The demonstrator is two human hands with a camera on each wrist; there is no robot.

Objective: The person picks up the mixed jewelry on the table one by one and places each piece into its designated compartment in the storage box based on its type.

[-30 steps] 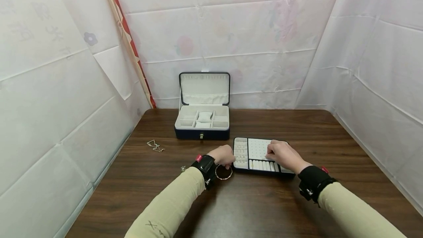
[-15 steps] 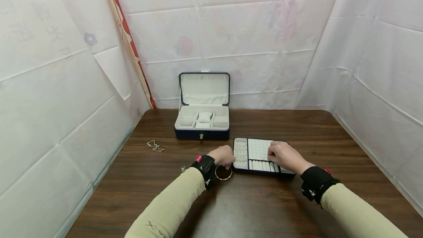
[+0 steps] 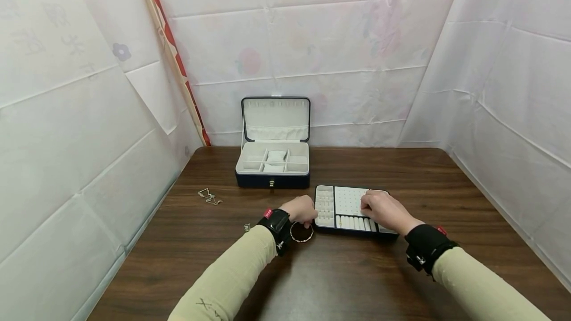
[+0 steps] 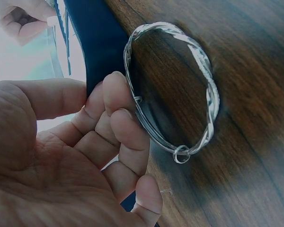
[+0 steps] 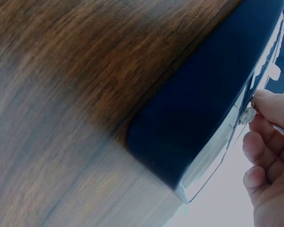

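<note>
My right hand pinches a small earring with a clear stone between thumb and index finger, close over the dotted white panel of a navy jewelry tray. At the tray's left edge, my left hand grips the side, thumb at the rim and fingers curled against the dark wall. A twisted metal bangle with a little ring on it lies right by those fingertips, overlapping them in the left wrist view. The tray also has white ring rolls along its front.
Behind the tray stands an open navy jewelry box with white compartments and small cushions. A thin chain lies on the wooden table at the left. A small shiny trinket rests beside the left sleeve.
My right hand has shifted slightly to the right over the dotted panel. The left hand, bangle and tray stay where they were.
</note>
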